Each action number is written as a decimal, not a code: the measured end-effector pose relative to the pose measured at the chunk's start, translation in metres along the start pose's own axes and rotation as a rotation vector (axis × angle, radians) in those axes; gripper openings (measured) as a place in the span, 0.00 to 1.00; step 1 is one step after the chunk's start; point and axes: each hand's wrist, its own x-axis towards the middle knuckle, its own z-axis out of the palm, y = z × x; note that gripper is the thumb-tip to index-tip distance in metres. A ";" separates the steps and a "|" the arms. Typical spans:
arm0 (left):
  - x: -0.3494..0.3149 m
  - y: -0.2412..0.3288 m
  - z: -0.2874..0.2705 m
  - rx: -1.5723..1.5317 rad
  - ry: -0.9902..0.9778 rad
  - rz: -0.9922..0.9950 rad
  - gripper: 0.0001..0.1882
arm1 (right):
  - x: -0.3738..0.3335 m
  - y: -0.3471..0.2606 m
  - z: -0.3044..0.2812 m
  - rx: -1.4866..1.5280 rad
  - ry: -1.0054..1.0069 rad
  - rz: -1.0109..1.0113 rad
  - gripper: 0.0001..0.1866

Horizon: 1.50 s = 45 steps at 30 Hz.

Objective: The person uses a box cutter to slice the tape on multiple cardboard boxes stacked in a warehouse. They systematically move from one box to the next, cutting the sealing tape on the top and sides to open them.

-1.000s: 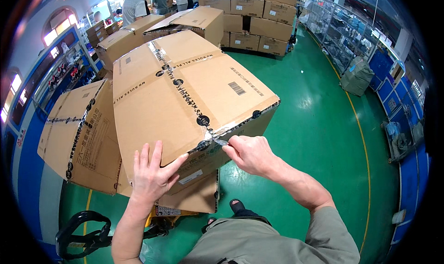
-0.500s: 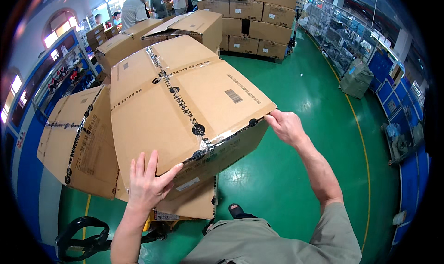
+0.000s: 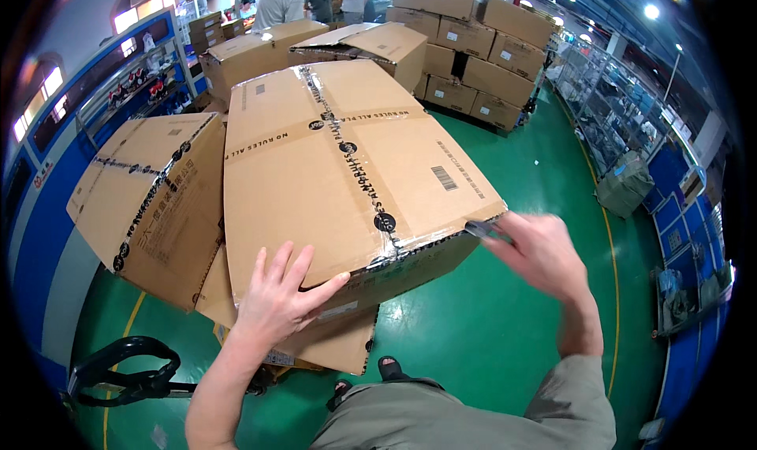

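Observation:
A large cardboard carton (image 3: 307, 213), sealed with crossing bands of printed tape, sits in front of me on top of another carton (image 3: 327, 347). My left hand (image 3: 276, 296) rests on its near left edge, fingers spread over the top and thumb out along the rim. Just off the near right corner, my right hand (image 3: 544, 253) is closed, slightly smeared by motion. From its fingertips a dark strip (image 3: 479, 229), which looks like a loose tape end, reaches to the carton's edge. Black-and-clear tape (image 3: 384, 223) runs down the top's middle seam.
Another taped carton (image 3: 150, 197) stands at left, above a black pallet-jack handle (image 3: 130, 371). More cartons (image 3: 264, 48) and a tall stack (image 3: 493, 71) are behind, with people (image 3: 282, 4) beyond. Wire cages (image 3: 607, 95) and a wrapped bundle (image 3: 624, 183) line the right of the green floor.
My right hand has come off the carton's corner toward me and now pinches a dark strip. My left hand stays on the near edge. The whole view has shifted slightly.

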 end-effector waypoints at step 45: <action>0.181 -0.010 0.051 -0.454 -0.185 0.478 0.12 | -0.083 -0.006 0.072 0.658 0.060 0.205 0.11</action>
